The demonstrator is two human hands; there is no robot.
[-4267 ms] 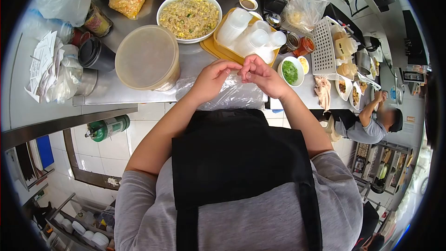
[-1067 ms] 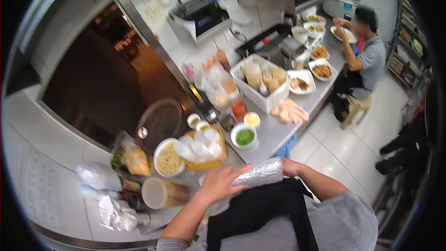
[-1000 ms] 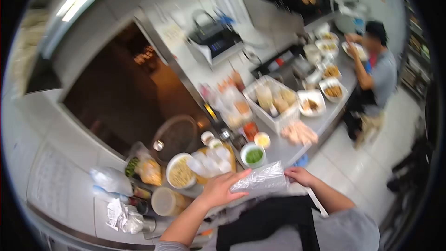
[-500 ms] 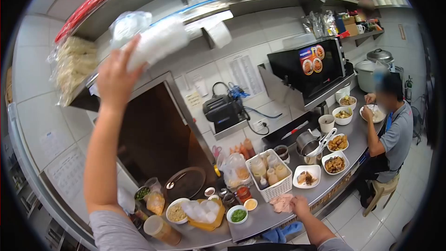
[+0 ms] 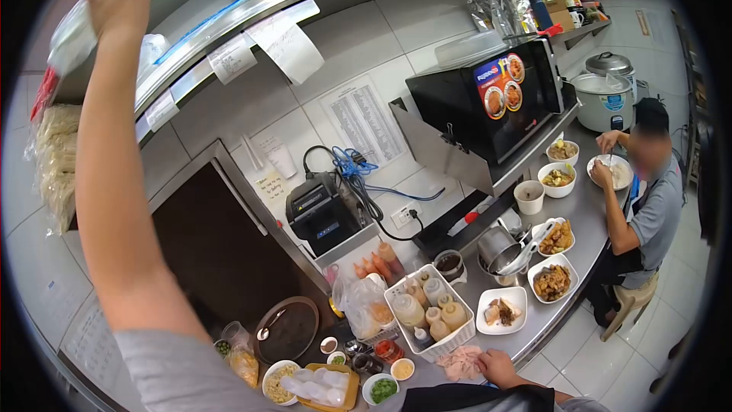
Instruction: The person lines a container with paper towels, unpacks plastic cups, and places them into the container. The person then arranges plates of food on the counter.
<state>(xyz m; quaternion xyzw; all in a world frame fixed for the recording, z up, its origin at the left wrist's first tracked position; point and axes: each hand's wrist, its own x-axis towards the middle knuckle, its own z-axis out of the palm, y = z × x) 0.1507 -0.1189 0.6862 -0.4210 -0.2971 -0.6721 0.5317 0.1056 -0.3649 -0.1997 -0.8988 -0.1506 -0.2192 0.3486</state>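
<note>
My left hand (image 5: 118, 0) is raised high at the upper left, fingers wrapped round a bundle of clear plastic bags (image 5: 72, 40) in front of the overhead shelf (image 5: 217, 34). Part of the bundle is hidden behind the hand. Down on the steel counter (image 5: 526, 336), my right hand (image 5: 499, 368) has its fingers closed on the edge of a pink cloth (image 5: 460, 363). A white basket of squeeze bottles (image 5: 433, 352) stands just behind the cloth. Beside it is a white square dish with food (image 5: 502, 311).
A seated person (image 5: 648, 183) eats from a bowl at the right end of the counter. Bowls of food (image 5: 552, 282), a steel pot (image 5: 499, 250) and a small green bowl (image 5: 380, 390) line the counter. A black printer (image 5: 324, 214) and microwave (image 5: 488, 107) are mounted at the wall.
My left hand has moved up and to the left with the plastic bag bundle. The view has shifted, and my right hand stays at the pink cloth.
</note>
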